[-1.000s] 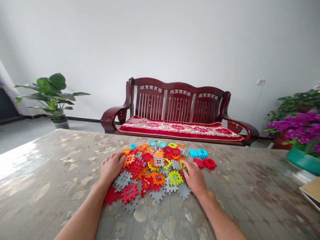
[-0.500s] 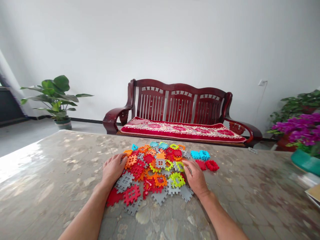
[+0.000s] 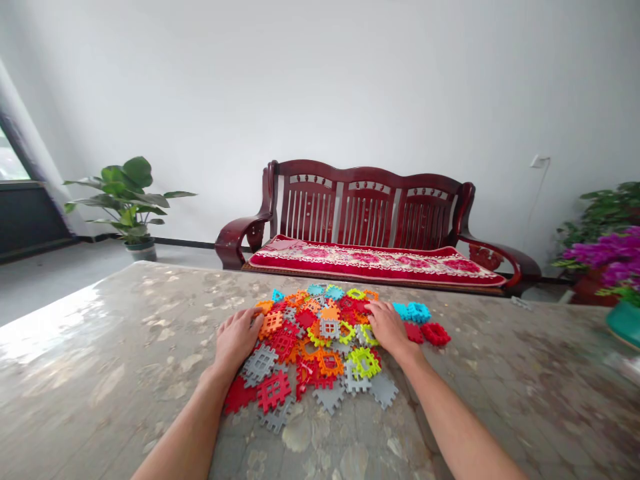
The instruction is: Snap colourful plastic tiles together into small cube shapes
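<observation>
A heap of notched plastic pieces (image 3: 306, 319) lies on the tabletop (image 3: 150, 400) between the two hands, nearer its far edge than its left one. The left hand (image 3: 239, 339) lies along the heap's left border, loosely spread, its thumb beside an orange windowed piece (image 3: 271, 323). The right hand (image 3: 389, 327) is at the right border, fingertips over the pieces; whether it grips one I cannot tell. A wide stretch of tabletop runs from the left forearm to the left edge; on the right, the patterned surface also reaches well past the forearm, but only a narrow strip shows between heap and far edge.

The heaped pieces overlap too much for a full count. One blue triangle (image 3: 278, 299) sits at the heap's back left, two pale blue pieces (image 3: 317, 289) at its back. Just beyond the right hand are two blue shapes (image 3: 401, 311) and two red shapes (image 3: 414, 332), side by side in pairs.

A dark green pot (image 3: 141, 251) on the floor holds a broad-leaved plant (image 3: 137, 172). At far right, a teal planter (image 3: 625, 323) holds purple flowers (image 3: 600, 253). Past the table stands one wooden bench (image 3: 367, 177), its back in three panels, its seat under a red floral cover (image 3: 370, 257)
</observation>
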A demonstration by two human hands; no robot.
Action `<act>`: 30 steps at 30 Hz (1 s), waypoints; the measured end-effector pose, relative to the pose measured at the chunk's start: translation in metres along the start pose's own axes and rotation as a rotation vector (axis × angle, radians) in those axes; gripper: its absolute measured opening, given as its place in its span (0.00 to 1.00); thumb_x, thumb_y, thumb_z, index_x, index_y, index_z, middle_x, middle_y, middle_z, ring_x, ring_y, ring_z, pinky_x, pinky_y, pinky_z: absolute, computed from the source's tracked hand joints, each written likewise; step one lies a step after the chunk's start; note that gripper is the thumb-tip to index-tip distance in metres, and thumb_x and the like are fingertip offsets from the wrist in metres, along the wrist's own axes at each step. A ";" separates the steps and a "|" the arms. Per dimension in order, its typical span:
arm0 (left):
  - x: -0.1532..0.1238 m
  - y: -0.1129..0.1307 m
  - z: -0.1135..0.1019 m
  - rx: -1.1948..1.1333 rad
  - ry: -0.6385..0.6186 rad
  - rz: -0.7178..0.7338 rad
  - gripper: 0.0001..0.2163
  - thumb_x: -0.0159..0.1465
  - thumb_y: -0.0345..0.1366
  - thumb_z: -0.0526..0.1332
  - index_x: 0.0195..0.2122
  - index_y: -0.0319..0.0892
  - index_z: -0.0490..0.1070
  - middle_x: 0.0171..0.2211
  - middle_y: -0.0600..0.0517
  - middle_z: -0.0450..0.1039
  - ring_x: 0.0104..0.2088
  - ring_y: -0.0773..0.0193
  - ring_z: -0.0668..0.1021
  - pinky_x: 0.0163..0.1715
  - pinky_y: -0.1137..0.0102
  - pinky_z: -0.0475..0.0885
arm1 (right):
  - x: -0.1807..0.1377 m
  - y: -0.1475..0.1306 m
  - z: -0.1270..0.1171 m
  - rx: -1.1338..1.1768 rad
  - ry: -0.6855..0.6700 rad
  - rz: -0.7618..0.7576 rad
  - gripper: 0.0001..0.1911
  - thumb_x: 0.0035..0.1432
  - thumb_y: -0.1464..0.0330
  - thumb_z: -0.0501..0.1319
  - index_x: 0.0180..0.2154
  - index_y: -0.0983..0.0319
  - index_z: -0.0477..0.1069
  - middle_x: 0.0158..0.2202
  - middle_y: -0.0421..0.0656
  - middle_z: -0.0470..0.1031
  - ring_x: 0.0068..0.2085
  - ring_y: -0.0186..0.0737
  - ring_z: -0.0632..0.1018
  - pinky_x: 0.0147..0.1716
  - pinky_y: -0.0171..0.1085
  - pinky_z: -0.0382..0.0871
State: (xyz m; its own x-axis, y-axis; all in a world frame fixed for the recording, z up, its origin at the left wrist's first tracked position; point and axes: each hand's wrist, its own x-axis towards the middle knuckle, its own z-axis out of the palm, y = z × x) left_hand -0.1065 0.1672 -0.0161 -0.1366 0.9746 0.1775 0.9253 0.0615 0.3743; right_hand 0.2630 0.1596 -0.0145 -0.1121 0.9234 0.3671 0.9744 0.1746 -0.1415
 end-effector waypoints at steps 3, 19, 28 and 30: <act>0.000 0.000 0.000 0.003 0.005 0.000 0.21 0.68 0.46 0.46 0.53 0.50 0.73 0.56 0.47 0.72 0.56 0.49 0.72 0.56 0.54 0.62 | -0.003 0.001 -0.003 -0.035 0.005 -0.041 0.13 0.57 0.73 0.59 0.44 0.57 0.74 0.49 0.46 0.77 0.52 0.47 0.72 0.53 0.44 0.64; 0.000 0.001 0.000 -0.016 0.018 -0.003 0.20 0.68 0.46 0.46 0.53 0.50 0.73 0.56 0.47 0.73 0.56 0.49 0.72 0.57 0.54 0.61 | -0.027 0.003 -0.034 0.431 0.207 0.215 0.15 0.63 0.64 0.50 0.43 0.56 0.74 0.41 0.42 0.81 0.43 0.42 0.79 0.44 0.39 0.70; -0.001 0.002 -0.001 -0.005 0.031 -0.009 0.20 0.67 0.46 0.47 0.52 0.51 0.74 0.56 0.48 0.73 0.56 0.50 0.73 0.56 0.55 0.63 | -0.044 -0.012 -0.024 0.445 -0.003 0.223 0.18 0.61 0.60 0.55 0.47 0.58 0.75 0.45 0.45 0.81 0.43 0.43 0.80 0.43 0.40 0.71; -0.001 0.001 0.000 -0.005 0.032 -0.011 0.20 0.67 0.46 0.47 0.52 0.51 0.74 0.56 0.48 0.73 0.56 0.50 0.73 0.56 0.55 0.62 | -0.045 -0.021 -0.028 0.375 -0.027 0.231 0.20 0.59 0.57 0.59 0.49 0.58 0.74 0.46 0.47 0.80 0.43 0.44 0.80 0.42 0.39 0.71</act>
State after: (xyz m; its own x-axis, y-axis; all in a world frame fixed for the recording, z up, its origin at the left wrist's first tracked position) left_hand -0.1051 0.1664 -0.0155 -0.1585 0.9664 0.2025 0.9217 0.0712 0.3813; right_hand 0.2531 0.1045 -0.0028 0.0900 0.9606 0.2630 0.8369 0.0702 -0.5429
